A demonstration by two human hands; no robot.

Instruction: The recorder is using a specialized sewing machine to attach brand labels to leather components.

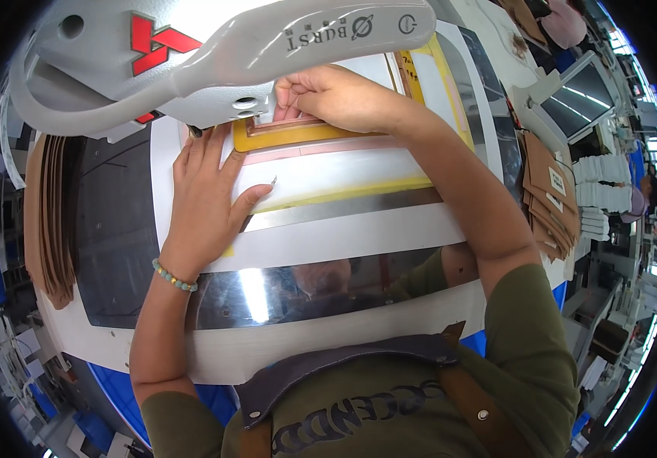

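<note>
My left hand lies flat, fingers spread, on a white and yellow template plate under the head of a grey-white sewing machine. My right hand has its fingers curled, pressing a pinkish-brown piece inside the yellow frame close to the needle area. A beaded bracelet is on my left wrist. The needle itself is hidden by the machine head.
A shiny metal strip crosses the white machine table. Stacks of brown cut pieces lie at the left and at the right. A tilted screen and white stacked goods stand at the far right.
</note>
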